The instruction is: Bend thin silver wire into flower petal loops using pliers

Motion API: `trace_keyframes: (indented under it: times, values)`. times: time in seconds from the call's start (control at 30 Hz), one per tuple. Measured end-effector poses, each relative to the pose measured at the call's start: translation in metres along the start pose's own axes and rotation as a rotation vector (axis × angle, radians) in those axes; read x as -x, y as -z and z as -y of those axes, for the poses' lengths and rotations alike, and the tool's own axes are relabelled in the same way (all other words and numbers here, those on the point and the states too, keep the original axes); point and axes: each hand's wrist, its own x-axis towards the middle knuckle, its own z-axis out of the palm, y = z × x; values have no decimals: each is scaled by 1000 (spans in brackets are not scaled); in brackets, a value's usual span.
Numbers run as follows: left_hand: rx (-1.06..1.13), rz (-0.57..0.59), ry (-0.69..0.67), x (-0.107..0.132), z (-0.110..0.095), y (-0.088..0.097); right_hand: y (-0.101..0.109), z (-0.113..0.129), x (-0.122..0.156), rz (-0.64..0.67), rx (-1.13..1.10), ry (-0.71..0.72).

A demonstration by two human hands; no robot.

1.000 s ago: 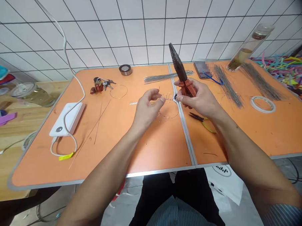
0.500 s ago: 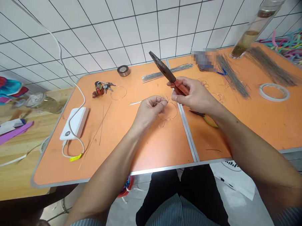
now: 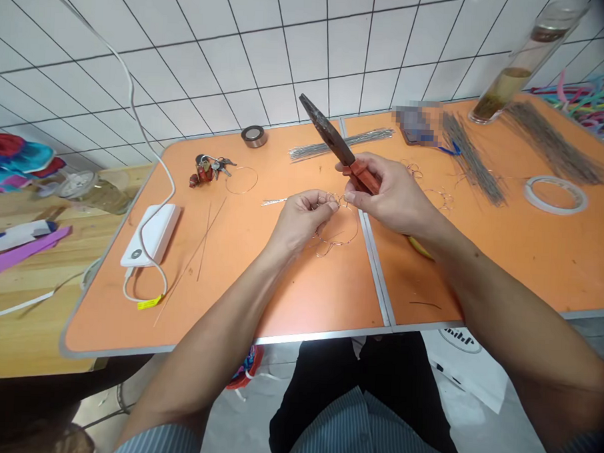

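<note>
My left hand [image 3: 306, 217] is closed in a pinch on a thin copper-coloured wire piece [image 3: 349, 242], bent into a ring with small loops along it. The ring hangs just over the orange table, right of my fingers. In my right hand [image 3: 391, 194] are pliers [image 3: 330, 137] with red handles, gripped with the dark jaws pointing up and to the left. The right thumb and fingertips come close to the wire beside the left fingertips; whether they touch it I cannot tell. A yellow-handled tool [image 3: 420, 248] lies partly hidden under my right forearm.
Bundles of straight wire [image 3: 340, 145] lie at the back, near a tape roll [image 3: 254, 136]. Keys [image 3: 214, 169], a wire ring [image 3: 242, 180] and a white power bank [image 3: 151, 234] with its cable are on the left. A white ring-shaped roll [image 3: 555, 195] and a tall glass [image 3: 502, 95] stand right.
The view has shifted slightly. My right hand is about where it was, pliers still in it, and my left hand still pinches the wire piece.
</note>
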Motion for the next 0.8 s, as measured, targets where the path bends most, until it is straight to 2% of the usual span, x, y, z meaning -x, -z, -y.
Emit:
trace_keyframes:
  times: [0.3, 0.6, 0.8]
  values:
    - [5, 26, -9, 2, -2, -4, 3, -2, -1, 26, 15, -60]
    - [0, 99, 93, 4, -10, 2, 4, 1, -1, 54, 26, -105]
    - [83, 70, 84, -1, -8, 8, 3, 10, 1, 31, -36, -150]
